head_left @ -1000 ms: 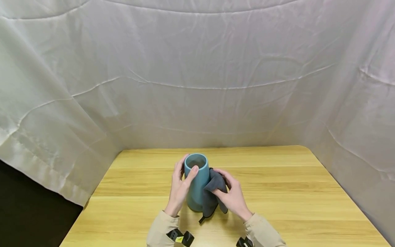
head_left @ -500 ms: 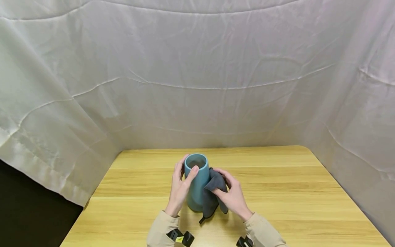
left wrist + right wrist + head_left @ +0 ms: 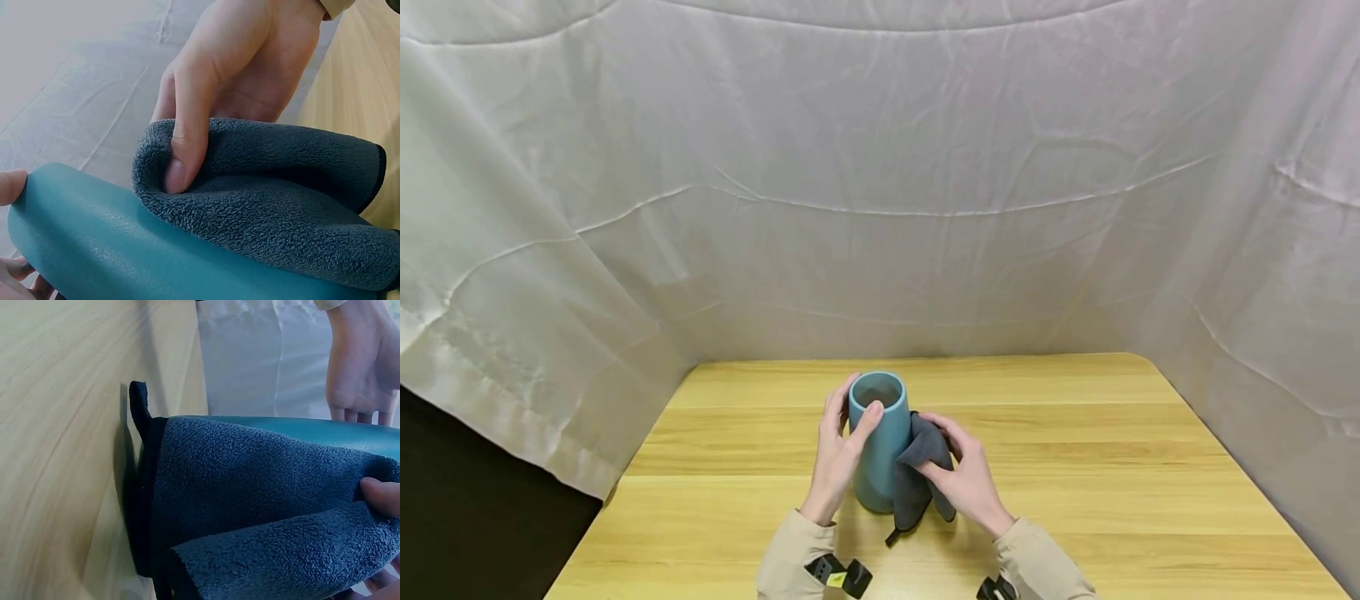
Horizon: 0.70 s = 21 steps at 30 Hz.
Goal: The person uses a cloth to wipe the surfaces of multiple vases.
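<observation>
A tall teal vase (image 3: pixel 877 440) stands upright on the wooden table (image 3: pixel 1075 467). My left hand (image 3: pixel 838 454) grips its upper part, thumb by the rim and fingers curled round the far side. My right hand (image 3: pixel 967 479) holds a dark grey fleece cloth (image 3: pixel 917 475) and presses it against the vase's right side. In the left wrist view the right hand's thumb (image 3: pixel 187 125) pinches the cloth (image 3: pixel 269 194) onto the teal vase wall (image 3: pixel 106 250). The right wrist view shows the cloth (image 3: pixel 250 506) draped over the vase (image 3: pixel 325 428), with my left hand (image 3: pixel 362 356) beyond.
White wrinkled fabric (image 3: pixel 880 183) hangs behind and at both sides of the table. The table's left edge drops into a dark gap (image 3: pixel 475 517). Bare wood lies to the right and behind the vase.
The right hand and cloth have slid slightly down the vase's side. The left hand and vase stay put.
</observation>
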Motion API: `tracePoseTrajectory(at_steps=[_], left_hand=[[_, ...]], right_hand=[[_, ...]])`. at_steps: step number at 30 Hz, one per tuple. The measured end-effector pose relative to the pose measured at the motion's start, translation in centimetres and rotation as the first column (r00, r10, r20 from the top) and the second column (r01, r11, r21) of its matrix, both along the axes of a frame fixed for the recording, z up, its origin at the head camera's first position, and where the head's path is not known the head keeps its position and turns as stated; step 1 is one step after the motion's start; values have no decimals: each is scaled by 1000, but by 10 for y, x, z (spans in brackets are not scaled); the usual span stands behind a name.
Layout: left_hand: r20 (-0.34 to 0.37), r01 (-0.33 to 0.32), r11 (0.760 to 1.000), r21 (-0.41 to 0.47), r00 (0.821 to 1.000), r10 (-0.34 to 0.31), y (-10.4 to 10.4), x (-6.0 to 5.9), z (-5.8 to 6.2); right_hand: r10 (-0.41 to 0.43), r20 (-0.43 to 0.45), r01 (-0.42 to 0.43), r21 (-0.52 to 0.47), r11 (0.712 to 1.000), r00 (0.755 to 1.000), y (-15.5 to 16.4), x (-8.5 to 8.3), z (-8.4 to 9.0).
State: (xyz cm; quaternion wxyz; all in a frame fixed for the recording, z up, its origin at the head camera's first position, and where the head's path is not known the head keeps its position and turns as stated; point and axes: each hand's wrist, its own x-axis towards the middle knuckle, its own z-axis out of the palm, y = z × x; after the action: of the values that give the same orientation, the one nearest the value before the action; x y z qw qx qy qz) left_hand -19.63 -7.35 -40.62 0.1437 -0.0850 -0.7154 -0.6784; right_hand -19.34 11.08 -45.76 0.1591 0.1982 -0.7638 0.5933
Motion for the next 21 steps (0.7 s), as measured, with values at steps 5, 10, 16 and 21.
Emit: tracePoseTrajectory(at_steps=[5,10,16,21], left_hand=[[-3,-2,1000,-1,1000,2,0,0,0],[-19,-4,1000,-9,1000,4,0,0,0],[-16,-2,1000,-9,1000,2,0,0,0],[-15,-4,1000,-9,1000,4,0,0,0]], right_hand=[[-13,24,13,4,1000,1000,-1,0,1],[-23,21,23,-22,999,1000,-3,0,10],[-17,-37,15,-52,999,999,-4,-3,21],[-5,-55,3,-44,999,998,-3,-3,18]])
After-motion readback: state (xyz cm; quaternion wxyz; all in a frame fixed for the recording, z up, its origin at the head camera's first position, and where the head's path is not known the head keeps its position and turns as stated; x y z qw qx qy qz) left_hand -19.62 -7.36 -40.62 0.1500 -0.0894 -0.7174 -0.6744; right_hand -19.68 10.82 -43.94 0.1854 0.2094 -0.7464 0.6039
